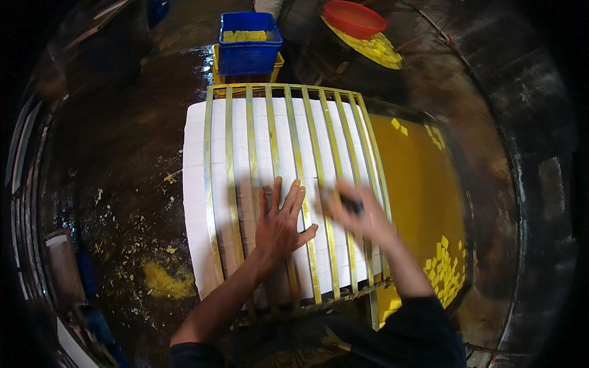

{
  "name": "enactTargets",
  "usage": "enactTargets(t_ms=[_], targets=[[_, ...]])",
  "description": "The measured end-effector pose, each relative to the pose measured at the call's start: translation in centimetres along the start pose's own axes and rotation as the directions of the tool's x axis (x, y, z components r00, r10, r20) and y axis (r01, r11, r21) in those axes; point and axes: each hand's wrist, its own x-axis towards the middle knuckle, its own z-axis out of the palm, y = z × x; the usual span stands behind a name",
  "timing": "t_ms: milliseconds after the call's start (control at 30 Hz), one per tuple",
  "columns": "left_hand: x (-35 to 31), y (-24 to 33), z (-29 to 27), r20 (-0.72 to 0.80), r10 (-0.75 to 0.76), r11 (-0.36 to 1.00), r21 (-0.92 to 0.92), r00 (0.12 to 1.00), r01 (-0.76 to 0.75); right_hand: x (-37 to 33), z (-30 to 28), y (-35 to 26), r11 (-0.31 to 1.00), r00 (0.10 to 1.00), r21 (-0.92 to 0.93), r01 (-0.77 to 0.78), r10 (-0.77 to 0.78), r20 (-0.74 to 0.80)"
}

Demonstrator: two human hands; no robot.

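A broad white slab (196,159), scored with thin lines and looking like bean curd, lies in front of me. Across it rests a yellowish slatted frame (294,144), its bars running away from me. My left hand (283,218) presses down on the bars and slab with its fingers spread. To its right, my right hand (362,214) is closed around a small dark-handled tool (350,205), smeared by motion. The tool's working end cannot be made out; it is over the slab between the bars.
Right of the slab is a vat of yellow liquid (417,190) with yellow square pieces (446,270) in it. Beyond the frame, a blue crate (250,58) stands on a yellow one (278,63). A red basin (354,19) sits on more yellow pieces. Crumbs litter the wet floor (123,214).
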Motion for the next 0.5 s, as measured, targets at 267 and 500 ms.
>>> enactTargets(t_ms=[267, 500], targets=[[-1.2, -3.1, -2.3, -0.046, -0.098, 0.995, -0.008, 0.994, 0.098, -4.0, -0.2, -3.6, 0.94, 0.976, 0.327, 0.097, -0.154, 0.152], [-1.9, -10.8, -5.9, 0.051, -0.251, 0.96, 0.138, 0.967, 0.242, 21.9, -2.4, 3.7, 0.875, 0.845, -0.427, 0.227, -0.395, -0.361]])
